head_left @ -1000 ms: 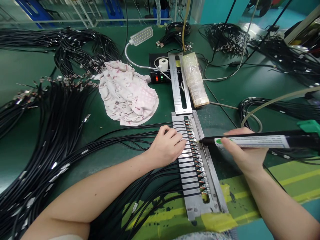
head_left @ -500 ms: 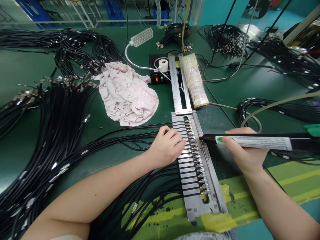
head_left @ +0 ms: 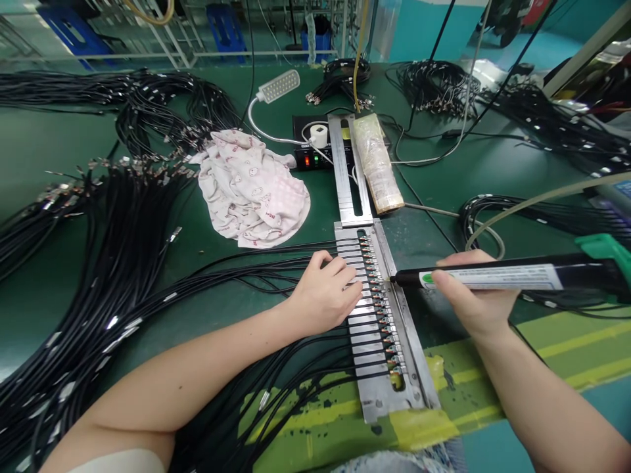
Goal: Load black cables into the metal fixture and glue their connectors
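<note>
My left hand (head_left: 328, 292) is closed over the black cables (head_left: 280, 266), its bent fingers lying on the slotted metal fixture (head_left: 367, 325); its fingertips' undersides are hidden. The cables lie side by side in the slots, and their small metal connector ends (head_left: 382, 309) form a row along the fixture. My right hand (head_left: 476, 295) grips a long black pen-shaped tool (head_left: 497, 276) with a white label and a green rear part. The tool lies nearly level from the right, its narrow tip at the connector row, close to my left fingertips; contact cannot be made out.
A crumpled printed cloth (head_left: 254, 190) lies left of the slotted metal arm (head_left: 341, 171). Behind are a black box with lit switches (head_left: 308, 159), a bent-neck lamp (head_left: 279, 85) and a tape-wrapped block (head_left: 377, 164). Cable bundles (head_left: 133, 223) cover the left side.
The tool tip has shifted slightly towards me along the connector row. My left hand stays at the same place on the fixture. The whole view has shifted a little.
</note>
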Demonstrator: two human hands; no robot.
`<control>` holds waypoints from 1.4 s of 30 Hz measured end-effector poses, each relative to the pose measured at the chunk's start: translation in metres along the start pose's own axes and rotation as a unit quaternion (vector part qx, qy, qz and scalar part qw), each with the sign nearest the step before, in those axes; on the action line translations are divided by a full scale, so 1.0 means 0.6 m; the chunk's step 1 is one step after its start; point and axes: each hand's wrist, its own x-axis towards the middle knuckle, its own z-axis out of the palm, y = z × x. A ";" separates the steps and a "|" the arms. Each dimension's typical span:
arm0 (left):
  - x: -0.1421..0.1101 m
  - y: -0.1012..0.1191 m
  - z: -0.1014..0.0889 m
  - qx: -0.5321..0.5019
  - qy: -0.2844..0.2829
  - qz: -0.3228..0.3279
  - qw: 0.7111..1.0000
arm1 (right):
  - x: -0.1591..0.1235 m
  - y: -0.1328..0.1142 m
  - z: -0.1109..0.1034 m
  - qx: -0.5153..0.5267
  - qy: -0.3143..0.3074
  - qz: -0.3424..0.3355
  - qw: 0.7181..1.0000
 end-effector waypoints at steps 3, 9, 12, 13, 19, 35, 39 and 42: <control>-0.002 0.005 0.004 0.011 0.008 0.002 1.000 | 0.002 -0.004 0.004 -0.008 -0.003 -0.005 1.000; -0.004 0.003 0.010 -0.008 0.015 -0.011 1.000 | 0.002 -0.004 0.007 -0.004 -0.009 -0.002 1.000; -0.005 0.001 0.012 -0.011 0.015 -0.013 1.000 | 0.000 -0.002 0.008 -0.007 -0.008 0.002 1.000; -0.005 0.001 0.012 -0.013 0.015 -0.013 1.000 | -0.001 0.000 0.008 -0.009 -0.008 0.005 1.000; -0.007 0.000 0.012 -0.023 0.016 -0.015 0.999 | 0.000 0.006 0.008 -0.012 -0.016 0.016 1.000; -0.006 -0.001 0.015 -0.021 0.020 -0.012 0.999 | -0.003 0.006 0.004 -0.002 -0.022 0.028 0.999; -0.005 -0.002 0.014 -0.023 0.020 -0.012 0.999 | -0.004 0.009 0.002 0.004 -0.024 0.028 0.999; -0.005 -0.002 0.014 -0.022 0.014 -0.012 1.000 | -0.004 0.008 0.002 0.000 -0.026 0.029 0.999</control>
